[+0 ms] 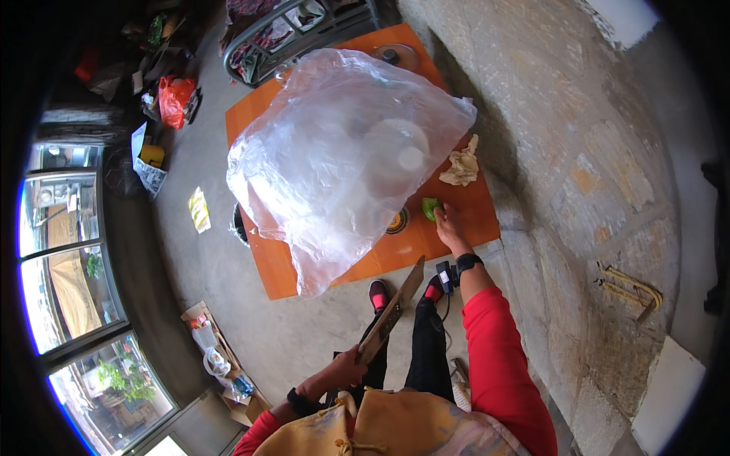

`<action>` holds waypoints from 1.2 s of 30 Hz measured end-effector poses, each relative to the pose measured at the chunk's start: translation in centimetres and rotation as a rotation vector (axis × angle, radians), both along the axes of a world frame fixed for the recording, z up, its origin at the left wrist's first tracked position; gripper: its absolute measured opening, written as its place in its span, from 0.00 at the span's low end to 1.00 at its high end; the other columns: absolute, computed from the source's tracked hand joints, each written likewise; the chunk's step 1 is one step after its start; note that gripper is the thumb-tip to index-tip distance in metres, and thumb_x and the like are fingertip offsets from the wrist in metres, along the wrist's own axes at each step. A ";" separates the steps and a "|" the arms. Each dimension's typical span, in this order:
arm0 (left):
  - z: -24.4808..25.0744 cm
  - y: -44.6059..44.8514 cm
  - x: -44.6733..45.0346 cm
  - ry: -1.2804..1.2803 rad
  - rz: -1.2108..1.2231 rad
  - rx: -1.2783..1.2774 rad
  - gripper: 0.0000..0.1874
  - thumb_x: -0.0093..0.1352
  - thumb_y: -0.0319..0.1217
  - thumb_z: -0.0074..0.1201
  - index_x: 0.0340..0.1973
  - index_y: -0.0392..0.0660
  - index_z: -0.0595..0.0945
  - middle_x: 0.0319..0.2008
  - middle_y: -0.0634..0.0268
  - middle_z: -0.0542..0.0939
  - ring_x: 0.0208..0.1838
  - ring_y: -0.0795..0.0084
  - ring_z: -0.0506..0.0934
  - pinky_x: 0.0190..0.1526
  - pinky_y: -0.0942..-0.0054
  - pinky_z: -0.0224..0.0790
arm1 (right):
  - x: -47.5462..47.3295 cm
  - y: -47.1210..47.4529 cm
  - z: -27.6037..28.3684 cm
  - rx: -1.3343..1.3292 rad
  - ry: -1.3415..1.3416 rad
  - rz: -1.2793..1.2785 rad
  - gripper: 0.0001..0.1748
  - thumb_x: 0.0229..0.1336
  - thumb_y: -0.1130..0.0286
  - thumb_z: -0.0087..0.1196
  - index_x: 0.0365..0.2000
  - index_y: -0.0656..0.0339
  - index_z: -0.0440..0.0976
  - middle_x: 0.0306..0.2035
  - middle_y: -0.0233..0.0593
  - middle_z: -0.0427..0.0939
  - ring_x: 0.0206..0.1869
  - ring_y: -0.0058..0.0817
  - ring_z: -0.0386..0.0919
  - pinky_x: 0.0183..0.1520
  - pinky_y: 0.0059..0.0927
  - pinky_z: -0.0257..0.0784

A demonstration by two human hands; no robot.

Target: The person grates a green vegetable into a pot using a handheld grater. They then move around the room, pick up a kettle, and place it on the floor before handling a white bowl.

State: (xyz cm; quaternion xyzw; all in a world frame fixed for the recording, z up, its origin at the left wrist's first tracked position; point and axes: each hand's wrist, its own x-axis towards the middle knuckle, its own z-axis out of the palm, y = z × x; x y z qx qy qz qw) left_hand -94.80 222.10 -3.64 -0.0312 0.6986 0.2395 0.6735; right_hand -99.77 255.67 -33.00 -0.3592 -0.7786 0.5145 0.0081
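Observation:
My left hand (345,367) is closed around one end of a long, flat wooden board (393,312), which has a patch of dark holes and slants up toward the table's near edge. Over the orange-brown table (456,219), my right hand (448,226) has its fingers on a small green object (430,209), perhaps a vegetable piece or a packet. A large clear plastic sheet (325,154) covers much of the tabletop, with round shapes showing dimly under it. Beside the green object, a round dark-rimmed item (397,221) is partly hidden by the sheet.
A crumpled beige cloth or paper (461,165) and a lid with a black knob (393,56) lie on the table. A dark bin (239,223) stands by its left side. A stone wall (576,188) rises at right. Cardboard boxes (246,406) stand at lower left.

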 end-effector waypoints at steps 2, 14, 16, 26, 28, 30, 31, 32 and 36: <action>0.6 1.0 -0.7 -0.030 -0.004 -0.004 0.21 0.58 0.29 0.48 0.47 0.40 0.65 0.17 0.59 0.74 0.18 0.70 0.74 0.17 0.72 0.66 | 0.4 0.1 1.1 -0.008 -0.067 0.008 0.31 0.60 0.51 0.41 0.53 0.66 0.62 0.50 0.64 0.67 0.53 0.55 0.66 0.54 0.44 0.63; 1.4 4.2 -2.5 -0.015 -0.086 0.075 0.24 0.58 0.27 0.45 0.51 0.35 0.63 0.17 0.57 0.75 0.17 0.69 0.75 0.16 0.70 0.66 | 8.8 0.4 14.7 0.094 0.131 0.013 0.23 0.50 0.70 0.54 0.49 0.60 0.66 0.40 0.45 0.73 0.38 0.38 0.74 0.38 0.36 0.71; 2.3 5.7 -3.1 0.011 -0.184 0.107 0.25 0.58 0.27 0.46 0.52 0.36 0.63 0.18 0.56 0.75 0.17 0.69 0.75 0.16 0.70 0.67 | 11.8 -1.4 21.3 -0.079 0.190 0.126 0.25 0.47 0.77 0.53 0.50 0.58 0.66 0.44 0.43 0.71 0.39 0.38 0.74 0.41 0.35 0.70; 4.8 10.1 -0.9 0.414 -0.646 0.546 0.28 0.56 0.32 0.48 0.54 0.42 0.67 0.32 0.48 0.78 0.35 0.51 0.76 0.37 0.60 0.69 | 15.9 -8.5 32.8 0.422 0.348 0.479 0.09 0.43 0.74 0.57 0.30 0.59 0.72 0.33 0.36 0.74 0.38 0.37 0.73 0.39 0.34 0.70; 5.6 10.4 -1.1 0.438 -0.556 0.561 0.26 0.56 0.34 0.50 0.51 0.41 0.70 0.36 0.46 0.77 0.40 0.48 0.75 0.41 0.60 0.68 | 17.1 -8.0 32.8 0.504 0.326 0.360 0.10 0.41 0.76 0.58 0.29 0.56 0.71 0.33 0.35 0.74 0.38 0.36 0.74 0.39 0.35 0.70; 6.6 10.7 -1.3 0.460 -0.452 0.588 0.25 0.56 0.36 0.54 0.49 0.41 0.72 0.36 0.49 0.77 0.39 0.55 0.76 0.42 0.63 0.69 | 18.6 -7.6 32.7 0.459 0.208 0.280 0.13 0.39 0.77 0.58 0.30 0.55 0.72 0.33 0.35 0.74 0.38 0.37 0.73 0.39 0.35 0.70; 7.0 10.7 -1.6 0.454 -0.413 0.691 0.24 0.57 0.34 0.55 0.49 0.41 0.72 0.35 0.52 0.78 0.38 0.61 0.76 0.40 0.67 0.69 | 19.7 -7.5 32.8 0.442 0.120 0.215 0.14 0.38 0.77 0.59 0.31 0.55 0.72 0.33 0.35 0.74 0.37 0.38 0.73 0.39 0.35 0.70; 7.5 10.9 -1.8 0.465 -0.393 0.834 0.24 0.58 0.33 0.56 0.49 0.40 0.72 0.35 0.55 0.78 0.37 0.68 0.76 0.38 0.70 0.69 | 20.4 -7.3 32.6 0.415 0.076 0.131 0.14 0.40 0.79 0.55 0.33 0.57 0.71 0.32 0.38 0.73 0.35 0.37 0.73 0.32 0.32 0.68; 8.4 12.0 -3.1 0.390 -0.299 0.756 0.20 0.60 0.24 0.55 0.49 0.37 0.72 0.35 0.63 0.78 0.36 0.79 0.77 0.39 0.79 0.72 | 22.7 -7.2 31.8 0.305 0.185 -0.129 0.11 0.45 0.76 0.58 0.33 0.60 0.73 0.30 0.36 0.74 0.24 0.26 0.70 0.27 0.25 0.65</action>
